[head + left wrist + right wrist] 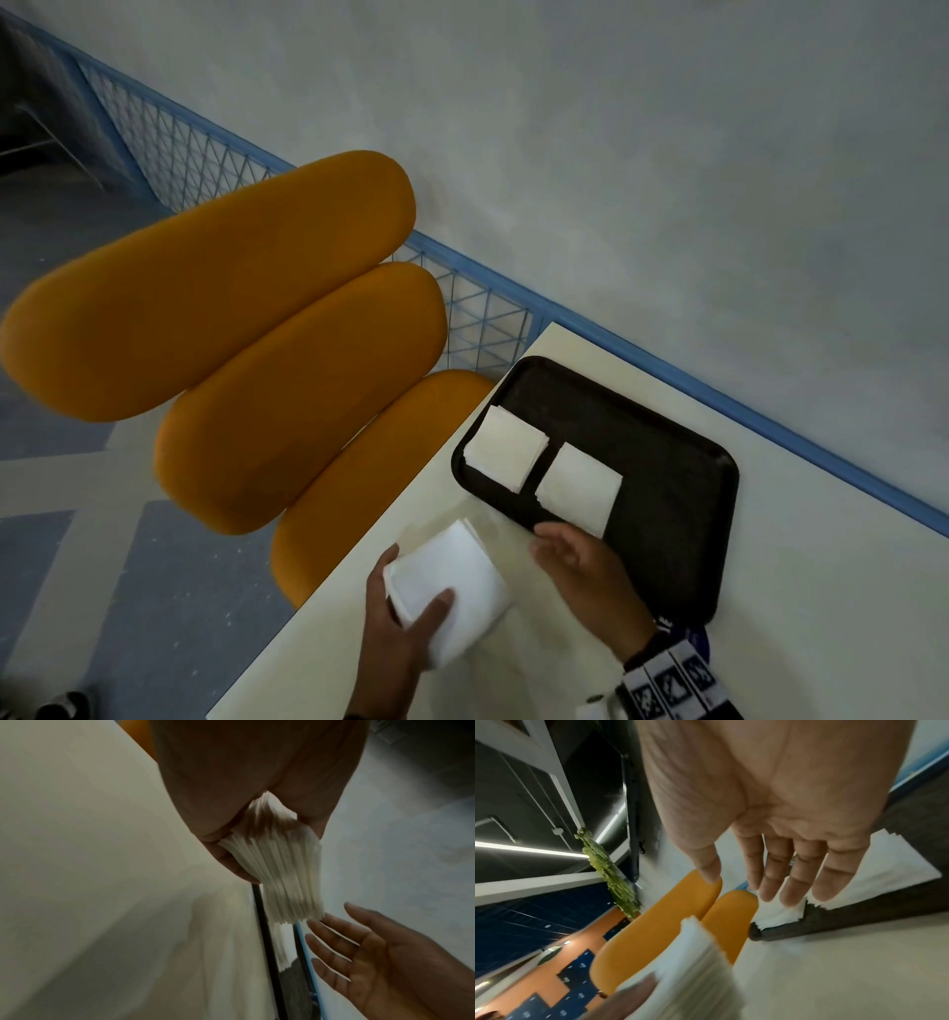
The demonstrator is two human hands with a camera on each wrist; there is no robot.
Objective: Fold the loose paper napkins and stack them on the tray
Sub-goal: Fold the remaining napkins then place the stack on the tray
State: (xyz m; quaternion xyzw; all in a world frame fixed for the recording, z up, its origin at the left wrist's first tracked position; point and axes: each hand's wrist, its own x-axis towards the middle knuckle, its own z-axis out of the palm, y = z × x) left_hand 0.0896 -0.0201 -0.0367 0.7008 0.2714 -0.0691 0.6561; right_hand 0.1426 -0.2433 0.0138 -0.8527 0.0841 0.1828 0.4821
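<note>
Left hand (pixel 405 611) grips a thick wad of napkins (pixel 452 586) above the table (pixel 565 663), at 7 o'clock from the tray (pixel 683 514).

We note thumb curled over the wad, fingers beneath; the right hand (pixel 585 570) is empty, fingers straight and spread, at the tray's near edge. Two folded stacks (pixel 508 446) (pixel 579 487) lie apart on the tray. We advise peeling one sheet with the free hand, keeping the wad pinched square.

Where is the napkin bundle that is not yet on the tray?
In the head view the bundle is gripped in the left hand above the table, just left of the tray, with the open right hand beside it.
</note>
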